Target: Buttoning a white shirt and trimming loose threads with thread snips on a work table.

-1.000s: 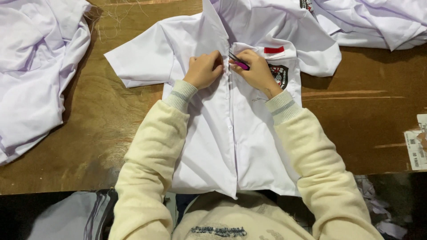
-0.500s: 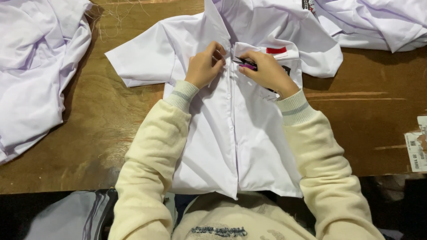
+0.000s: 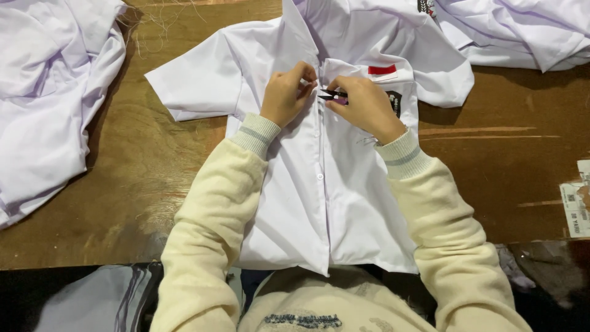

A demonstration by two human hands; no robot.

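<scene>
A white short-sleeved shirt [image 3: 289,203] lies front up on the wooden table [image 3: 123,190], with a red-and-white patch and a dark badge on its chest pocket. My left hand [image 3: 286,95] pinches the shirt's button placket near the collar. Just right of the placket, my right hand [image 3: 365,107] holds a small thread snipper [image 3: 332,96] with black blades and a purple grip, its tips pointing left at the spot the left hand pinches. Both cream sleeves reach in from below.
A heap of white garments [image 3: 49,92] fills the left of the table, and more white shirts [image 3: 522,31] lie at the top right. Loose threads sit near the top left. A paper tag [image 3: 578,206] lies at the right edge.
Both hands have moved up the placket toward the collar. The snipper has turned so its blades point left toward the left hand's fingers.
</scene>
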